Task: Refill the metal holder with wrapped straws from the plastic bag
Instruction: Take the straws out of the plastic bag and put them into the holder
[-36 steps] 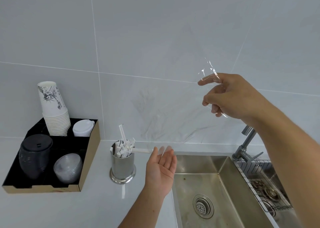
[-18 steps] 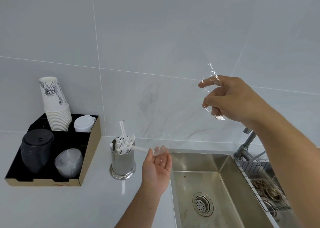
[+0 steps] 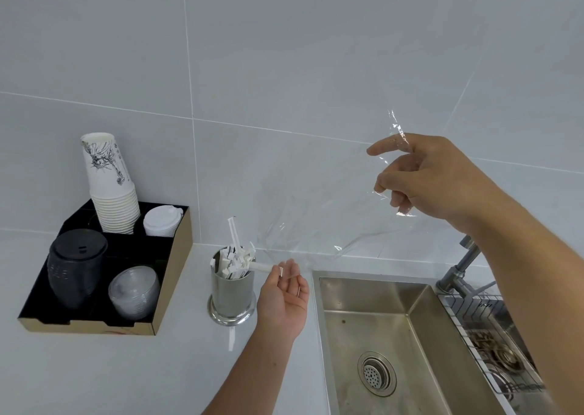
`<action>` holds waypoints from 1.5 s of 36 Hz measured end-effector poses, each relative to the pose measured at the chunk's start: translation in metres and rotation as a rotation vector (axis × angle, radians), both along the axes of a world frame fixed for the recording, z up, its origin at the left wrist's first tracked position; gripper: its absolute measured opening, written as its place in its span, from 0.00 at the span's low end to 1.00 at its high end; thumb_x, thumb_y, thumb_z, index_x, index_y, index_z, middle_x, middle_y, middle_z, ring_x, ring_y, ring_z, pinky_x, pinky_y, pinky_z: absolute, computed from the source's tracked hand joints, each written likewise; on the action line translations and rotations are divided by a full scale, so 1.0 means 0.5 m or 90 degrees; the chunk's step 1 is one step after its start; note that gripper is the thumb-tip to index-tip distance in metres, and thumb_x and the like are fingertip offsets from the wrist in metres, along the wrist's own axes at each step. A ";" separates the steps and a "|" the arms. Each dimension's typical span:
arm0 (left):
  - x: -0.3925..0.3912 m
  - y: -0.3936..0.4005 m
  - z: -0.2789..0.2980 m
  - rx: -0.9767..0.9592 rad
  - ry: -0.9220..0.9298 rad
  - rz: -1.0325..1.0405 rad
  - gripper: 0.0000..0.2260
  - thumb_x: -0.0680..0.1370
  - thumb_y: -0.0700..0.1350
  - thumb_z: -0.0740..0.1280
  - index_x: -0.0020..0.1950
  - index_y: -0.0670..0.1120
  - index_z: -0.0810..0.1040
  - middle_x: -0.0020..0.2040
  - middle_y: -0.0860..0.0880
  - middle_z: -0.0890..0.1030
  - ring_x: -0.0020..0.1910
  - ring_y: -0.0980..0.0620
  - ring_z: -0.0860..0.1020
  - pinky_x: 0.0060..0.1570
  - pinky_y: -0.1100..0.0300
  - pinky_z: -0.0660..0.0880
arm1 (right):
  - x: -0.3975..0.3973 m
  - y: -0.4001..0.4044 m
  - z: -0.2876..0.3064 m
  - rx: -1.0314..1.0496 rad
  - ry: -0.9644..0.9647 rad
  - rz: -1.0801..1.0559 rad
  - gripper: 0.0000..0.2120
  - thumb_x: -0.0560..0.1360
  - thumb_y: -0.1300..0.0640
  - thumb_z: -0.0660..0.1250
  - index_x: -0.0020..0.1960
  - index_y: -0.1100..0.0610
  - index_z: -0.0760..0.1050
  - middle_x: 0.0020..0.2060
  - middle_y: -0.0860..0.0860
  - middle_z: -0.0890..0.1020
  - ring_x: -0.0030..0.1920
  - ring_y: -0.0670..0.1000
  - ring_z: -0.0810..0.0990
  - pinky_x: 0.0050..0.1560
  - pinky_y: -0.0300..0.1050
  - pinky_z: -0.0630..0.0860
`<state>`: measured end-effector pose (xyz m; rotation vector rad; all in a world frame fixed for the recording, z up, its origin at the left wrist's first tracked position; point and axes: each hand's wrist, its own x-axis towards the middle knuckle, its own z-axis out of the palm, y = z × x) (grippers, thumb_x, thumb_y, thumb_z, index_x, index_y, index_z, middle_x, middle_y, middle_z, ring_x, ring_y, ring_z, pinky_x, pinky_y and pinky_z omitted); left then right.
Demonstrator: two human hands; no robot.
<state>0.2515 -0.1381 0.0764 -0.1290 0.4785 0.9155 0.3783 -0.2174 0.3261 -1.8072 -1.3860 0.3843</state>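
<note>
Step in hand: emptying the last wrapped straws out of the plastic bag [image 3: 319, 215] into the metal holder [image 3: 233, 288]; the bag looks almost empty.
Right hand [image 3: 420, 177]: raised high over the sink [image 3: 379, 329], fingers curled and pinching the upper end of the clear bag so it hangs down toward the holder.
Left hand [image 3: 284, 297]: palm up, fingers relaxed and apart, just beside the holder's right side, under the bag's low mouth; it grips nothing.
Straw at the mouth [image 3: 262, 267]: lies nearly level, one end among the straws in the holder, the other at the left fingertips.
Holder: upright on the surface, near the sink's left edge, packed with straws, one standing taller.
Loose straw [image 3: 231, 339]: flat on the surface, just in front of the holder.
Next move: probably tipping the level straw upright into the holder, then picking up the loose one.
Risk: straws slipping onto the surface or into the sink.
</note>
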 end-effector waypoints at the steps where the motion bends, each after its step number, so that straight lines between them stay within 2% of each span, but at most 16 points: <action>1: -0.001 0.004 -0.001 -0.004 0.000 0.004 0.11 0.81 0.43 0.63 0.62 0.42 0.75 0.41 0.47 0.86 0.33 0.55 0.84 0.30 0.62 0.79 | -0.003 0.005 0.000 -0.001 -0.001 0.001 0.19 0.71 0.69 0.65 0.55 0.50 0.79 0.36 0.56 0.85 0.27 0.51 0.78 0.30 0.43 0.76; 7: -0.006 0.018 -0.003 -0.017 -0.010 0.026 0.10 0.82 0.43 0.61 0.61 0.42 0.74 0.42 0.48 0.87 0.37 0.54 0.85 0.32 0.61 0.80 | -0.020 0.035 0.004 -0.012 -0.012 0.010 0.19 0.71 0.68 0.65 0.55 0.49 0.79 0.37 0.56 0.85 0.27 0.50 0.78 0.29 0.41 0.77; 14: -0.013 0.037 -0.004 -0.033 -0.008 0.039 0.07 0.83 0.44 0.60 0.55 0.44 0.75 0.41 0.49 0.87 0.37 0.54 0.85 0.33 0.61 0.81 | -0.036 0.075 -0.002 -0.023 -0.023 0.020 0.19 0.70 0.67 0.64 0.54 0.48 0.78 0.36 0.55 0.85 0.28 0.50 0.78 0.32 0.43 0.77; 19: -0.019 0.049 -0.013 -0.023 0.015 0.028 0.12 0.82 0.49 0.61 0.59 0.43 0.75 0.42 0.49 0.87 0.37 0.54 0.85 0.36 0.61 0.81 | -0.044 0.095 -0.010 -0.036 -0.020 0.024 0.19 0.71 0.67 0.65 0.54 0.48 0.78 0.37 0.56 0.84 0.28 0.49 0.78 0.32 0.44 0.78; 21: -0.022 0.047 -0.013 -0.014 0.021 0.021 0.14 0.81 0.51 0.62 0.60 0.42 0.75 0.43 0.48 0.87 0.41 0.53 0.85 0.37 0.61 0.81 | -0.043 0.099 -0.011 -0.040 -0.018 0.023 0.19 0.70 0.67 0.65 0.54 0.48 0.79 0.37 0.56 0.84 0.28 0.50 0.78 0.33 0.45 0.78; 23: -0.023 0.043 -0.012 -0.009 0.024 0.010 0.15 0.80 0.50 0.64 0.61 0.41 0.76 0.44 0.47 0.87 0.45 0.52 0.83 0.39 0.60 0.82 | -0.038 0.099 -0.008 -0.040 -0.019 0.023 0.19 0.70 0.67 0.65 0.54 0.48 0.79 0.36 0.55 0.84 0.28 0.50 0.78 0.34 0.45 0.79; 26: -0.021 0.034 -0.008 0.003 0.018 -0.009 0.17 0.79 0.49 0.66 0.63 0.40 0.76 0.47 0.45 0.86 0.42 0.51 0.85 0.39 0.58 0.82 | -0.028 0.092 -0.001 -0.032 -0.026 0.017 0.19 0.70 0.68 0.65 0.55 0.48 0.79 0.36 0.55 0.85 0.28 0.49 0.78 0.32 0.44 0.78; 29: -0.012 0.025 -0.001 0.010 0.009 -0.026 0.17 0.78 0.48 0.68 0.62 0.40 0.76 0.49 0.46 0.85 0.44 0.51 0.84 0.38 0.58 0.82 | -0.013 0.077 0.007 -0.025 -0.020 0.006 0.19 0.70 0.68 0.65 0.55 0.49 0.78 0.36 0.55 0.85 0.27 0.49 0.78 0.32 0.44 0.78; 33: 0.006 0.011 0.012 0.032 0.007 -0.047 0.11 0.77 0.47 0.68 0.56 0.42 0.78 0.45 0.47 0.86 0.40 0.52 0.84 0.38 0.59 0.82 | 0.014 0.043 0.018 -0.014 -0.016 -0.011 0.20 0.70 0.68 0.65 0.55 0.49 0.78 0.36 0.56 0.85 0.27 0.49 0.78 0.33 0.47 0.81; 37: 0.024 0.001 0.026 0.051 0.032 -0.071 0.04 0.78 0.43 0.67 0.48 0.43 0.80 0.42 0.48 0.85 0.37 0.54 0.84 0.39 0.60 0.81 | 0.043 0.009 0.025 0.003 -0.009 -0.033 0.19 0.71 0.68 0.64 0.55 0.48 0.78 0.36 0.55 0.85 0.27 0.49 0.77 0.32 0.45 0.79; 42: 0.045 -0.011 0.045 0.069 0.053 -0.084 0.04 0.79 0.42 0.66 0.50 0.44 0.80 0.39 0.49 0.86 0.36 0.55 0.84 0.37 0.61 0.81 | 0.074 -0.039 0.023 0.041 0.035 -0.061 0.07 0.77 0.55 0.65 0.52 0.48 0.80 0.35 0.53 0.85 0.27 0.49 0.78 0.30 0.45 0.79; 47: 0.060 -0.018 0.068 0.114 0.106 -0.071 0.05 0.79 0.42 0.66 0.52 0.42 0.79 0.39 0.48 0.86 0.37 0.54 0.85 0.36 0.60 0.82 | 0.107 -0.085 0.011 0.091 0.067 -0.106 0.09 0.79 0.52 0.62 0.48 0.49 0.81 0.35 0.54 0.85 0.28 0.51 0.79 0.32 0.47 0.78; 51: 0.056 -0.013 0.091 0.176 0.166 -0.049 0.04 0.80 0.42 0.65 0.51 0.43 0.78 0.38 0.48 0.86 0.36 0.53 0.85 0.34 0.61 0.81 | 0.139 -0.116 -0.015 0.141 0.076 -0.172 0.11 0.74 0.47 0.63 0.45 0.49 0.82 0.36 0.52 0.85 0.28 0.52 0.79 0.34 0.52 0.76; 54: 0.041 -0.008 0.108 0.225 0.209 -0.024 0.04 0.80 0.42 0.65 0.49 0.44 0.78 0.39 0.48 0.85 0.36 0.54 0.85 0.35 0.61 0.81 | 0.157 -0.132 -0.036 0.212 0.109 -0.214 0.13 0.77 0.48 0.63 0.41 0.52 0.82 0.30 0.54 0.82 0.26 0.51 0.75 0.29 0.45 0.74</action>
